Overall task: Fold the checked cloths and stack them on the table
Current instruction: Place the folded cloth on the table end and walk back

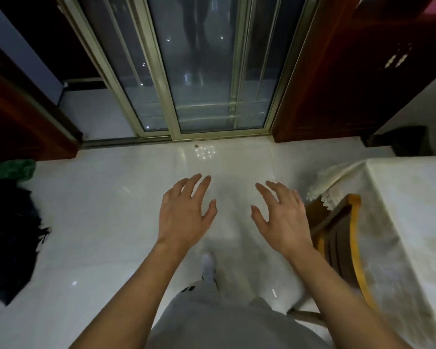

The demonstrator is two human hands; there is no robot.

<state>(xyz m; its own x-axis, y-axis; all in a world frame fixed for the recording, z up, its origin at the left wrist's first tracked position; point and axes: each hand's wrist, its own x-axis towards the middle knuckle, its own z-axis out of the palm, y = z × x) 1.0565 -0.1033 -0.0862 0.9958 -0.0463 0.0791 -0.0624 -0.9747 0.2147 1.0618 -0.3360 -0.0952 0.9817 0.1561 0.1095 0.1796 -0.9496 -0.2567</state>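
A heap of dark cloth [10,235] is seen on the floor [106,210] at 9 o'clock, with a green cloth [10,170] just beyond it; a few pale lines show at the heap's edge, but whether it is checked cannot be told. The table [413,202] is found at 3 o'clock, covered by a cream tablecloth whose fringed corner [322,187] hangs over the back of a wooden chair [342,238] pushed in beside it. Both hands are held out over the floor near the middle of the view, palms down. The left hand [184,212] is spread wide, fingers apart and nearly straight, and nothing is held or touched by it. The right hand [282,217], just at 3 o'clock of the left, is likewise spread, its fingers slightly bent, and nothing is gripped; it is near the chair back but apart from it. Grey trousers [224,321] and a blurred foot [208,268] are seen at 6 o'clock. A sliding glass door [202,71] stands at 12 o'clock, flanked by dark red wooden cabinets [350,71].
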